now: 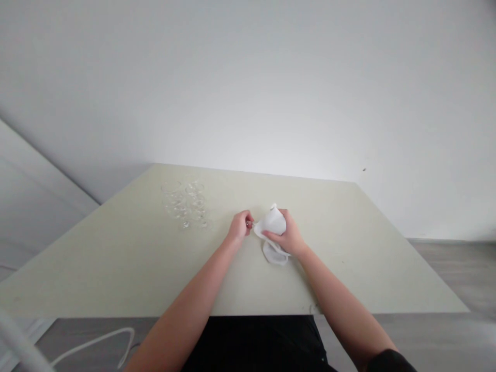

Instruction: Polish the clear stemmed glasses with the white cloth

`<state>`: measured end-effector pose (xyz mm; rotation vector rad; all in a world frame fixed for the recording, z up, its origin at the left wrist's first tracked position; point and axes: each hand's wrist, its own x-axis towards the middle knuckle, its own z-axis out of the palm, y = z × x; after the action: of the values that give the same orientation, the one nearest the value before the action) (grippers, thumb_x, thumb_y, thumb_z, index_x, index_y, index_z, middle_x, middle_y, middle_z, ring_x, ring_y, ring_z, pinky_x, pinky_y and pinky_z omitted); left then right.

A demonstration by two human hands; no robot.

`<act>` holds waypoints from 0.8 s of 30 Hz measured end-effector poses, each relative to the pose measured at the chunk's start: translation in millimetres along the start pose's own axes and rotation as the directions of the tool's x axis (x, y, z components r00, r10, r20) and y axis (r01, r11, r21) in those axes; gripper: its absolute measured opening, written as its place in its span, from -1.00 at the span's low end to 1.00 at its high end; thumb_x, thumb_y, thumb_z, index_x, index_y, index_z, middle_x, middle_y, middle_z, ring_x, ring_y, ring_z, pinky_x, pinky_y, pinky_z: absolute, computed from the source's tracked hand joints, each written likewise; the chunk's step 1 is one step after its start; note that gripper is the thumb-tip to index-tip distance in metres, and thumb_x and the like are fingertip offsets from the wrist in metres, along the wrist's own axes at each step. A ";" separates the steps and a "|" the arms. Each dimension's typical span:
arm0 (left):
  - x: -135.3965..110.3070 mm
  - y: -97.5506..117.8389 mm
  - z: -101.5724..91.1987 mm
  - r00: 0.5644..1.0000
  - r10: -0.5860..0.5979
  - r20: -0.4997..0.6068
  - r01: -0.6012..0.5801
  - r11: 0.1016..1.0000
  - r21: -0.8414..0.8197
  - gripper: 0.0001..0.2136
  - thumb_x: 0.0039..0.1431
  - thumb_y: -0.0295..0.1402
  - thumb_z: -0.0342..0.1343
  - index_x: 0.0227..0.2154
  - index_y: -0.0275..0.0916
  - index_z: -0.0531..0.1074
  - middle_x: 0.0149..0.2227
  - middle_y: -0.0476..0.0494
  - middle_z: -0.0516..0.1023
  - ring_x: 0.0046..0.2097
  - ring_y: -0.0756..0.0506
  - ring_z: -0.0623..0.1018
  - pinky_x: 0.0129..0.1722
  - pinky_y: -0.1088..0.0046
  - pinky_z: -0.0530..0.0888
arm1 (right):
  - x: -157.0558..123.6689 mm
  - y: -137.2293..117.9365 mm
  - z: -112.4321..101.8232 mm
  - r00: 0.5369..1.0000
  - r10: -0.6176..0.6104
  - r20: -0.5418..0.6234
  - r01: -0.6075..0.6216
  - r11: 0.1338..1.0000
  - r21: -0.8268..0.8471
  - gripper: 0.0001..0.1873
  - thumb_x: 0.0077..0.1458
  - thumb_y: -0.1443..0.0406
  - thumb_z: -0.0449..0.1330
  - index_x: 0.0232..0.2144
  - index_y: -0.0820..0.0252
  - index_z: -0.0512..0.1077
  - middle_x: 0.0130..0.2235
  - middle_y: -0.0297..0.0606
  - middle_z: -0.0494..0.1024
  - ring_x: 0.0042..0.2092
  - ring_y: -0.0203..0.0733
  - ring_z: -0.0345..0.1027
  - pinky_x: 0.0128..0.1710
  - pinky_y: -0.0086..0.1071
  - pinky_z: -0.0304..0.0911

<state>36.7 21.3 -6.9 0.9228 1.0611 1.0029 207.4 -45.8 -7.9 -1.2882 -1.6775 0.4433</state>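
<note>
My right hand (289, 235) is closed around a white cloth (271, 225) bunched over something; a loop of the cloth hangs down onto the pale table (116, 268). My left hand (241, 225) pinches a small clear piece, likely the stem or foot of a glass, sticking out of the cloth's left side. Most of that glass is hidden by the cloth. Both hands meet near the middle of the table.
Several clear stemmed glasses (185, 204) stand together at the back left of the table. A white wall rises right behind the table. A white cable (96, 343) lies on the grey floor at the lower left.
</note>
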 end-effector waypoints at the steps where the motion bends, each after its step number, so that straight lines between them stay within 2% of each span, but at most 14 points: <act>1: 1.1 0.8 -0.4 0.997 -0.079 0.021 0.080 0.996 -0.028 -0.79 0.00 -0.32 -0.01 -0.69 -0.23 0.23 -0.73 0.08 0.14 -0.71 0.10 0.04 -0.67 0.54 -0.06 | -0.2 1.4 -1.0 0.996 -0.079 0.032 0.081 0.995 -0.064 -0.36 -0.04 0.13 0.38 0.05 0.08 0.26 -0.02 -0.12 0.42 0.00 0.00 0.35 -0.02 -0.16 0.31; 3: 2.0 2.1 -2.4 0.987 -0.146 0.061 0.149 0.988 -0.048 -0.81 -0.03 -0.32 -0.01 -0.68 -0.24 0.25 -0.75 0.07 0.15 -0.74 0.11 0.01 -0.70 0.54 -0.09 | -0.4 4.0 -2.8 0.975 -0.200 0.099 0.212 0.967 -0.138 -0.42 0.04 0.18 0.32 0.09 0.07 0.25 0.07 -0.05 0.34 0.08 0.03 0.31 0.00 -0.14 0.32; 5: 2.4 2.9 -4.7 0.975 -0.200 0.093 0.207 0.976 -0.072 -0.82 -0.05 -0.34 -0.01 -0.68 -0.25 0.26 -0.75 0.06 0.17 -0.75 0.12 0.02 -0.71 0.55 -0.09 | -0.4 5.6 -4.4 0.956 -0.262 0.136 0.281 0.947 -0.156 -0.45 0.10 0.20 0.29 0.11 0.04 0.24 0.10 -0.03 0.30 0.11 0.03 0.30 0.00 -0.15 0.33; 8: 3.9 2.9 -7.0 0.960 -0.250 0.123 0.264 0.958 -0.110 -0.84 -0.08 -0.37 0.02 -0.69 -0.27 0.27 -0.75 0.05 0.18 -0.76 0.13 0.03 -0.73 0.58 -0.09 | 0.7 6.0 -6.0 0.943 -0.302 0.141 0.318 0.942 -0.109 -0.42 0.08 0.16 0.32 0.12 0.02 0.23 0.04 -0.06 0.34 0.09 0.02 0.31 0.02 -0.14 0.32; 11: 6.0 2.0 -7.7 0.951 -0.274 0.145 0.295 0.944 -0.148 -0.84 -0.07 -0.37 0.02 -0.69 -0.28 0.27 -0.75 0.04 0.20 -0.76 0.14 0.03 -0.74 0.59 -0.09 | 2.2 5.3 -6.5 0.950 -0.287 0.121 0.294 0.955 -0.045 -0.38 0.04 0.14 0.35 0.11 0.05 0.24 -0.02 -0.10 0.40 0.05 0.02 0.33 0.06 -0.12 0.29; 17: 7.6 4.4 -10.7 0.945 -0.276 0.176 0.311 0.923 -0.228 -0.84 -0.11 -0.41 0.02 -0.71 -0.27 0.23 -0.75 0.07 0.15 -0.75 0.15 0.01 -0.74 0.61 -0.09 | 1.2 1.8 -7.2 0.982 -0.091 0.164 0.073 0.991 0.114 -0.24 0.05 0.20 0.32 0.23 0.10 0.10 0.10 -0.11 0.40 0.06 -0.03 0.33 0.11 -0.15 0.23; 20: 6.0 8.2 -12.1 0.954 -0.239 0.183 0.283 0.919 -0.276 -0.83 -0.09 -0.39 0.01 -0.70 -0.27 0.21 -0.74 0.08 0.13 -0.74 0.15 0.02 -0.73 0.62 -0.08 | 0.1 2.2 -4.1 0.992 0.034 0.125 -0.070 0.952 0.297 -0.30 0.07 0.15 0.30 0.21 0.12 0.19 0.06 -0.18 0.46 0.06 -0.05 0.34 0.13 -0.19 0.21; 22: 4.4 9.9 -11.8 0.962 -0.199 0.185 0.250 0.918 -0.309 -0.81 -0.07 -0.36 0.01 -0.70 -0.26 0.20 -0.74 0.08 0.12 -0.74 0.14 0.03 -0.73 0.61 -0.07 | 0.9 4.3 -0.8 0.973 0.221 0.070 -0.227 0.845 0.485 -0.43 0.09 0.05 0.25 0.10 0.14 0.33 -0.05 -0.22 0.55 -0.01 -0.05 0.41 0.07 -0.21 0.28; 24: 2.8 10.4 -10.3 0.975 -0.145 0.169 0.192 0.931 -0.310 -0.81 -0.07 -0.35 0.01 -0.70 -0.26 0.21 -0.74 0.08 0.13 -0.73 0.14 0.03 -0.73 0.61 -0.06 | 3.3 6.2 0.9 0.901 0.432 0.043 -0.345 0.651 0.676 -0.47 0.12 -0.09 0.14 -0.03 0.14 0.43 -0.19 -0.24 0.61 -0.10 -0.02 0.47 -0.04 -0.21 0.36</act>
<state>25.3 28.2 -0.2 0.6119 0.8076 0.9188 210.0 -40.2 -11.5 -1.0720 -0.9544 1.1008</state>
